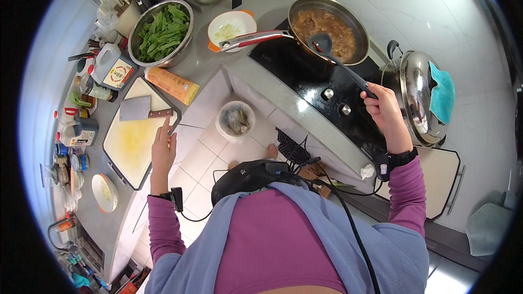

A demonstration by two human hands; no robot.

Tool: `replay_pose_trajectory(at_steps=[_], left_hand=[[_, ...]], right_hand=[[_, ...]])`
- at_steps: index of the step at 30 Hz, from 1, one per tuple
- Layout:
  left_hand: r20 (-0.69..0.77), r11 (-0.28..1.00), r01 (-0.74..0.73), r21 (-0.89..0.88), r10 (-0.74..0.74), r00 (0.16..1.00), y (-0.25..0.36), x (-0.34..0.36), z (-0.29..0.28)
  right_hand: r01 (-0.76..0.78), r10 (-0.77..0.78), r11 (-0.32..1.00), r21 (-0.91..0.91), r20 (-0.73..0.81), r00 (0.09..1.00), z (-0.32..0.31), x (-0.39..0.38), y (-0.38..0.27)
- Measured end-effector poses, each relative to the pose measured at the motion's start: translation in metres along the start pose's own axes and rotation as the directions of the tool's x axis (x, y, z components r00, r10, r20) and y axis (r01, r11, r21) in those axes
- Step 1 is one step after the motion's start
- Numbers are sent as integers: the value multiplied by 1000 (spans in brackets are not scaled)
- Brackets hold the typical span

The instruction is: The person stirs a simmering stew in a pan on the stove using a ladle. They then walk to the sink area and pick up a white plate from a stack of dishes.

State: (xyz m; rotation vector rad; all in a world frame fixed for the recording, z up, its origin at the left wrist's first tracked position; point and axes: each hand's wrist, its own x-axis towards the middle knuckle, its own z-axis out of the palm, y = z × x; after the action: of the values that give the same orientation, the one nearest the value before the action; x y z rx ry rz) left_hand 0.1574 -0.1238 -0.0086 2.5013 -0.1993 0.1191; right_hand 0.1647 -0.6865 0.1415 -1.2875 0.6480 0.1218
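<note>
Right hand (383, 110) clamped on dark-grey long-handled cooking spoon (347, 69) | shaft slants forward-left, head inside round steel pan (362, 38) | left hand (163, 148) farther, fingers loose, beside wooden-handled steel cleaver (143, 110)!

The grey countertop (210, 64) carries a round metal bowl (185, 46), a white bowl (243, 22) with 2 orange handles (213, 47), a dark-rimmed cream cutting board (133, 155) and a black glass cooktop (302, 84).

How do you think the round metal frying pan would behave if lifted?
The pan would probably feel heavy, holding brown saucy stew, which might slosh if tilted. Its long red-and-silver handle could make it nose-heavy.
</note>
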Motion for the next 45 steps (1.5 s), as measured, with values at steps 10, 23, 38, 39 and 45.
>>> replay_pose_trajectory(at_steps=[10,23,38,39,45], left_hand=[[-1,998,42,-45,-42,999,-28,-31,-3],[68,987,151,-47,-148,987,-73,-112,-20],[34,953,289,88,-292,956,-130,-208,-83],[37,955,290,69,-292,956,-131,-211,-83],[42,966,256,45,-258,965,-134,-201,-78]], right_hand=[[44,-45,999,7,33,998,26,-53,-15],[-112,149,973,-204,176,973,96,-74,129],[518,-183,-91,-850,526,831,168,13,349],[512,-205,-56,-857,512,834,167,13,354],[360,-288,586,-726,228,930,160,17,348]])
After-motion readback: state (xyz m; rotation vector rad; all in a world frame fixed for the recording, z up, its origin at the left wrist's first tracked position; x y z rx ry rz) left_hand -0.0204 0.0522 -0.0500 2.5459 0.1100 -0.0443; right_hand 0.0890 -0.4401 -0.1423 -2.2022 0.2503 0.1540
